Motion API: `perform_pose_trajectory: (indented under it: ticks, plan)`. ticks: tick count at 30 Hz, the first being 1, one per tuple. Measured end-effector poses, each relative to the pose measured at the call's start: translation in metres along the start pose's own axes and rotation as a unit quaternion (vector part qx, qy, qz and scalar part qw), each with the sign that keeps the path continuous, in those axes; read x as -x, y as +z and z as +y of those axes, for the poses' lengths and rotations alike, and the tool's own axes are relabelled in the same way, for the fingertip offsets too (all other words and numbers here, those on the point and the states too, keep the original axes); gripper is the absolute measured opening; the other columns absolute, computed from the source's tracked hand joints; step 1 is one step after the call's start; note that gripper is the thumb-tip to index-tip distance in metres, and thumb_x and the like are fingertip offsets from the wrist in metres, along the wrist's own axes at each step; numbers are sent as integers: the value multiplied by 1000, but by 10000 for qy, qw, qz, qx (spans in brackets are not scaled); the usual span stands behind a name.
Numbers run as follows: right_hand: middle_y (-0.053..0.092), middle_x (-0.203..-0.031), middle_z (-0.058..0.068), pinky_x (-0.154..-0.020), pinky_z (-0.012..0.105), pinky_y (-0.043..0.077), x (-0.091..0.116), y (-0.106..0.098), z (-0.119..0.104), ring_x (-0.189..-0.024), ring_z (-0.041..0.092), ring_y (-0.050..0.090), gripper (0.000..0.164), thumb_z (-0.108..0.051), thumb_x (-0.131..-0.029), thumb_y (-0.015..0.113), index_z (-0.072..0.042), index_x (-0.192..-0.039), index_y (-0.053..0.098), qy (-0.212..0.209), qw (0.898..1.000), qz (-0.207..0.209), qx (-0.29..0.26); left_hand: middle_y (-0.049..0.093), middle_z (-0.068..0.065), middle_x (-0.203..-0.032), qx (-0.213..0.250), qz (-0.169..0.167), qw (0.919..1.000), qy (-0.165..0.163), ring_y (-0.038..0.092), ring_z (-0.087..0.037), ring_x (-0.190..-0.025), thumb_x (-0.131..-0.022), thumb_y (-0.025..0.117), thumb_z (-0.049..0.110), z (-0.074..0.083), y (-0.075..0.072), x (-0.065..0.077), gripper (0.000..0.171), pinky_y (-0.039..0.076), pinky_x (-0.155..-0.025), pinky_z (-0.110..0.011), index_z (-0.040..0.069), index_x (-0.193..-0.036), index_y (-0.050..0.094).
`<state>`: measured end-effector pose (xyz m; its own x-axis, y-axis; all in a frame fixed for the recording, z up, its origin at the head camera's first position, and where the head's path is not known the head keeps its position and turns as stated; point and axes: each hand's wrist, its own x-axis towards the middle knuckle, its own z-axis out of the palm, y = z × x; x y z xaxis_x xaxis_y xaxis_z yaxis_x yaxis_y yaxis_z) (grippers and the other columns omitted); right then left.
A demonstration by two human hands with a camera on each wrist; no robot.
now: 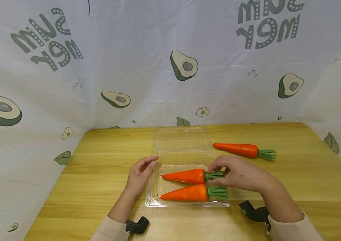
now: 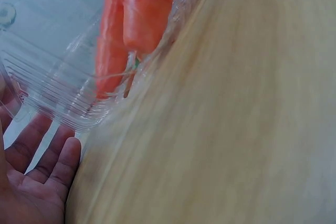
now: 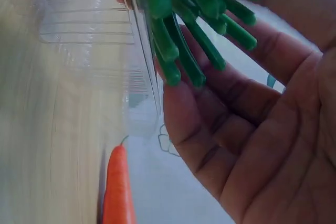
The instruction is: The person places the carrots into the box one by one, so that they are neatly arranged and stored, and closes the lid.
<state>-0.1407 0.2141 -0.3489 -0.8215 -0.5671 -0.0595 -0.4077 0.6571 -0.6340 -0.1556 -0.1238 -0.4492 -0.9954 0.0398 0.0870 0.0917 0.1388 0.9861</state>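
Note:
Two orange carrots with green tops lie side by side in a clear plastic clamshell box (image 1: 185, 204), its lid (image 1: 182, 139) folded open at the back. My right hand (image 1: 233, 174) has thumb and fingers around the green top of the farther carrot (image 1: 185, 175), at the box's right edge. Nearer to me lies the other carrot (image 1: 186, 193). In the right wrist view, green stems (image 3: 178, 51) stick out between the thumb and fingers. Relaxed fingers of my left hand (image 1: 140, 175) rest along the box's left side; the left wrist view shows fingertips (image 2: 68, 153) against its ribbed wall.
A third carrot (image 1: 236, 149) lies on the wooden table (image 1: 293, 180), behind and right of the box. Beyond the table's back edge hangs a white cloth (image 1: 146, 60) with avocado prints. Black devices (image 1: 137, 226) are strapped to both wrists.

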Motion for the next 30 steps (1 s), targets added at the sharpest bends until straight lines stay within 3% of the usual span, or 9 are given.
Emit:
perform_pose_trajectory:
  ticks: [7, 12, 17, 23, 30]
  plan:
    - [72, -107, -11, -78, 23, 55, -1, 0, 6, -93, 2, 63, 11, -29, -98, 69, -25, -108, 73, -235, 9995, 217, -9, 70, -16, -128, 12, 18, 10000, 11, 67, -20, -112, -102, 64, 19, 0, 0, 0, 26, 54, -90, -17, 7, -124, 71]
    - [72, -109, -11, -85, 32, 58, -4, 4, 7, -97, 6, 65, 12, -26, -99, 66, -25, -110, 73, -340, 9986, 319, 241, 70, -17, -126, 16, 29, 10000, -2, 67, -19, -109, -102, 63, 18, 0, 0, 0, 25, 54, -89, -17, 7, -123, 71]
    - [73, -115, -6, -92, 44, 58, -5, 6, 6, -106, 17, 66, 20, -27, -98, 69, -20, -116, 73, -112, 9975, 552, 434, 70, -18, -127, 1, 23, 10000, 48, 67, -18, -109, -102, 63, 18, 1, 1, 0, 26, 54, -89, -17, 6, -123, 71]
    - [72, -113, -7, -85, 35, 58, -4, 4, 5, -99, 11, 66, 27, -32, -95, 72, -19, -119, 72, 71, 9977, 610, 302, 70, -18, -127, -13, 8, 10000, 69, 67, -18, -110, -102, 64, 19, 1, 1, 1, 26, 54, -89, -17, 6, -124, 71]
    - [71, -115, -7, -88, 43, 58, -3, 2, 6, -104, 15, 65, 29, -33, -95, 72, -19, -121, 71, 167, 9976, 648, 194, 70, -16, -127, 25, 4, 10000, 0, 67, -15, -110, -102, 64, 19, 1, 1, 1, 26, 53, -91, -17, 7, -124, 71]
